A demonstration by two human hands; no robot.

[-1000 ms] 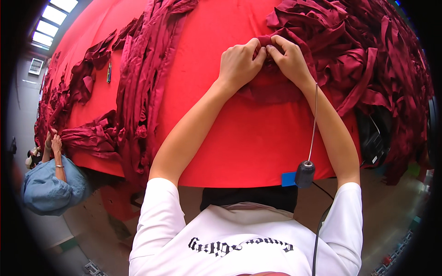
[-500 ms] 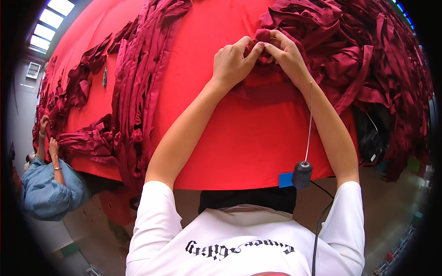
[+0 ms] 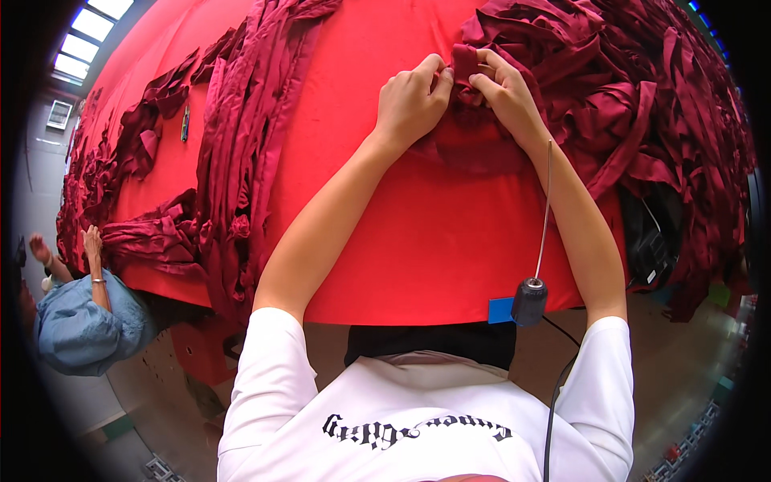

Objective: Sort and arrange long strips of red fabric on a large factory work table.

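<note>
At the far middle of the red-covered table, a dark red fabric strip (image 3: 464,63) stands up in a folded loop between my hands. My left hand (image 3: 411,95) has its thumb and fingers closed at the loop's left side. From the right, my right hand (image 3: 506,90) pinches the same strip, its fingers curled around the edge. More of the strip hangs beneath my fingers and trails onto the cloth, partly hidden by my hands. Just beyond my right hand lies a large heap of dark red strips (image 3: 594,88).
Long dark red strips (image 3: 249,128) lie left across the red cloth (image 3: 377,257). A thin metal rod on a black cylinder (image 3: 529,301) stands by the near edge, beside a blue rectangle (image 3: 500,310). A black bag-like object (image 3: 652,241) sits right. A blue-clothed co-worker (image 3: 92,325) is far left.
The folded fabric now stands up taller between my hands, and my fingers have moved apart slightly. One of the co-worker's hands has lifted away from the strips to the left.
</note>
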